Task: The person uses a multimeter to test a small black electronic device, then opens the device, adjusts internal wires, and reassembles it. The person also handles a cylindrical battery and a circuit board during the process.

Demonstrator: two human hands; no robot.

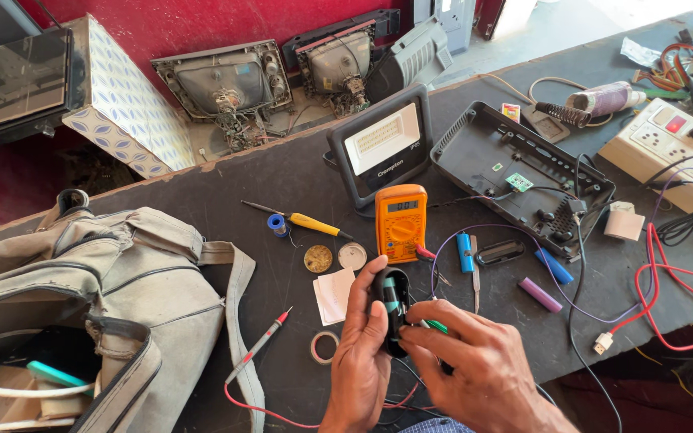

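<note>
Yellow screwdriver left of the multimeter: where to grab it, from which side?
Take the yellow screwdriver by its yellow handle, coming straight down from above. It lies flat on the bench, handle toward the multimeter, thin shaft pointing up-left. The handle is the thickest part. A small blue spool sits beside its left end, so probably grip nearer the multimeter end.

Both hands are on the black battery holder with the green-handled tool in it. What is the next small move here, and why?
Probably a slight steadying squeeze by the left hand before any prying. It wraps the black holder from the side, while the right hand has the green-handled tool at the teal cell seated inside. The holder sits above the dark bench, unsupported, so it might twist.
</note>
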